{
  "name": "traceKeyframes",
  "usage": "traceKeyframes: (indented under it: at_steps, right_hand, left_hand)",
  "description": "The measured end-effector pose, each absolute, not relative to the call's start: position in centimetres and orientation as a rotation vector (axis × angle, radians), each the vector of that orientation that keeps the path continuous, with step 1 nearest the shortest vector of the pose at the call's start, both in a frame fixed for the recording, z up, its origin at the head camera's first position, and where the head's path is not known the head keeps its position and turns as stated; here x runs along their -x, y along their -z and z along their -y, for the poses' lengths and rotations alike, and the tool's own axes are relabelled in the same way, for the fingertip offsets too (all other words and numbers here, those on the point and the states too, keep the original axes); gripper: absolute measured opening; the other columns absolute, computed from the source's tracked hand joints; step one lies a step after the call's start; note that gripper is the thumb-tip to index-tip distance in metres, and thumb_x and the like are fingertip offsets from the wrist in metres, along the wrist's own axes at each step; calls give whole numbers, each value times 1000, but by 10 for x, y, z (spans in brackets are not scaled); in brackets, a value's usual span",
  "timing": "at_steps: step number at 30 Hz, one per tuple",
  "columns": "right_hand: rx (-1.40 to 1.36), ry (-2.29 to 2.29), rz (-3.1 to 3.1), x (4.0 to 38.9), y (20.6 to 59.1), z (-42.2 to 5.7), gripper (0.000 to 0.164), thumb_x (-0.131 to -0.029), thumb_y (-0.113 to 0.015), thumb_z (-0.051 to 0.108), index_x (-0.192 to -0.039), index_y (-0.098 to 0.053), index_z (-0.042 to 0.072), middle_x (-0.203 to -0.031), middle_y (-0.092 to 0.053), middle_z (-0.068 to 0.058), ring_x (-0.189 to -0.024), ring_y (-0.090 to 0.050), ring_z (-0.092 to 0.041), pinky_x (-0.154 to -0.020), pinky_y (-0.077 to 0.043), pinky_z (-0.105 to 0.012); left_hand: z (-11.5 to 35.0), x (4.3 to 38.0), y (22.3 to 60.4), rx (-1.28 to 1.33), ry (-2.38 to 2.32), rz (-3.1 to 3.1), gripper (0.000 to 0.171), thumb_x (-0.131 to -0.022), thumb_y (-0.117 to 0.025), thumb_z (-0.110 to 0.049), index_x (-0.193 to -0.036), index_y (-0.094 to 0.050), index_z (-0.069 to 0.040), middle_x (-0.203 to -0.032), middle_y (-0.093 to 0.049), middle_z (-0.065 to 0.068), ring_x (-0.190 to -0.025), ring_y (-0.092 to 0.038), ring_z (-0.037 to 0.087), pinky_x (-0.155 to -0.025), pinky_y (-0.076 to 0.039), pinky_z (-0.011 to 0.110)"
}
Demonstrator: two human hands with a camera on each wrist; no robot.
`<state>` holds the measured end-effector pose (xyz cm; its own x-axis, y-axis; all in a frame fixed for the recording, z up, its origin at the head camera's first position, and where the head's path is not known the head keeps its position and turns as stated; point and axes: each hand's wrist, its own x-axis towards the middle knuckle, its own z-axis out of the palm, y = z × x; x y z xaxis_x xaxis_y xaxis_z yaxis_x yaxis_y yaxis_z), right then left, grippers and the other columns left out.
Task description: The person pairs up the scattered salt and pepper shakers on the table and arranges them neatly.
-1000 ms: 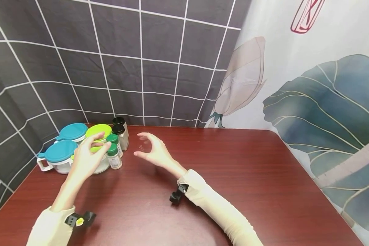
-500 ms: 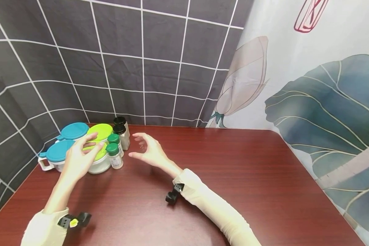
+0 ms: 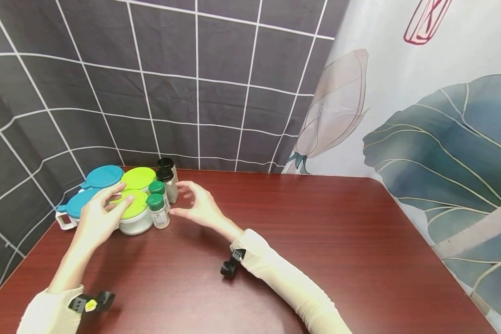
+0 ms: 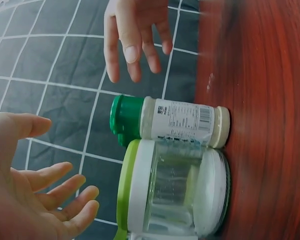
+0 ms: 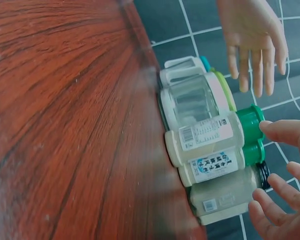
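My left hand (image 3: 98, 215) hovers over the blue-lidded jar (image 3: 76, 202) and beside the front lime-lidded jar (image 3: 133, 206), fingers loosely bent around nothing. Just right of the bottles is my right hand (image 3: 202, 206), thumb and fingers spread apart and holding nothing. Nearest to it are two green-capped seasoning bottles (image 3: 158, 218), standing one behind the other. Behind these stand two black-capped shakers (image 3: 170, 188). In the right wrist view the right thumb tip overlaps a green cap (image 5: 251, 125), with the fingers close to a black cap (image 5: 262, 175).
A second lime-lidded jar (image 3: 138, 178) and a second blue-lidded jar (image 3: 104, 176) stand behind the front pair. All are grouped at the back left of the reddish-brown table (image 3: 275, 232). A dark gridded curtain (image 3: 225, 102) hangs right behind them.
My left hand has shifted left, away from the green-capped bottles and uncovering the front lime lid. My right hand has moved left, closer to the bottles.
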<state>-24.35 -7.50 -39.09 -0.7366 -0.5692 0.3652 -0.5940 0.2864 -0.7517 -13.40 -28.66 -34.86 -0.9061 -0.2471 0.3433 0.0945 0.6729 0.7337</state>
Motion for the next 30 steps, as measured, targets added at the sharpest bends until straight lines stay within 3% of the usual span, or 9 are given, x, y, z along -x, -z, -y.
traceKeyframes:
  at_steps: [2, 4, 11, 20, 24, 27, 30]
  right_hand:
    - [-1128, -1477, 2503, 243, 391, 77, 65, -74, -82, 20, -130, -53, 11, -119, -66, -9, -102, -65, -19, -81, -53, -23]
    - [-1129, -1481, 2509, 241, 390, 78, 65, -74, -83, 20, -131, -53, 11, -119, -65, -9, -101, -65, -16, -82, -53, -23]
    - [-1135, -1491, 2527, 238, 390, 82, 65, -74, -82, 18, -131, -52, 10, -121, -64, -9, -102, -66, -20, -85, -55, -31]
    - [-1169, -1511, 2508, 238, 391, 88, 63, -74, -82, 15, -131, -53, 10, -125, -63, -8, -103, -66, -28, -83, -56, -31]
    - [-1159, -1518, 2521, 238, 393, 91, 64, -74, -82, 15, -131, -53, 12, -122, -64, -8, -102, -66, -25, -82, -56, -29]
    - [-1155, -1516, 2532, 237, 393, 93, 64, -74, -82, 15, -131, -53, 13, -120, -64, -9, -102, -66, -24, -82, -55, -27]
    - [-1156, -1520, 2533, 237, 394, 94, 63, -74, -82, 15, -130, -53, 13, -120, -65, -9, -102, -66, -24, -82, -55, -25]
  left_hand:
    - [288, 132, 349, -117, 1109, 2462, 53, -93, -61, -29, -135, -51, 2, -134, -54, 25, -98, -44, -16, -78, -35, -6]
    - [290, 131, 349, -118, 1108, 2459, 53, -93, -61, -30, -135, -51, 2, -134, -54, 25, -92, -35, -24, -79, -34, -6]
    - [299, 125, 353, -164, 1105, 2480, 55, -93, -61, -33, -138, -50, -3, -136, -52, 25, -90, -34, -25, -77, -34, -6]
    - [307, 120, 357, -217, 1069, 2506, 56, -94, -60, -34, -137, -50, 0, -133, -51, 29, -86, -32, -27, -70, -32, -6]
    - [309, 119, 359, -258, 1053, 2531, 56, -94, -59, -36, -136, -51, -1, -133, -50, 28, -84, -32, -27, -67, -31, -5]
    - [310, 118, 361, -271, 1055, 2556, 57, -94, -58, -37, -137, -50, -1, -134, -49, 29, -97, -55, -4, -66, -33, -5]
    - [311, 117, 361, -273, 1053, 2576, 58, -94, -58, -36, -138, -48, 1, -135, -47, 31, -111, -58, 34, -65, -33, -4]
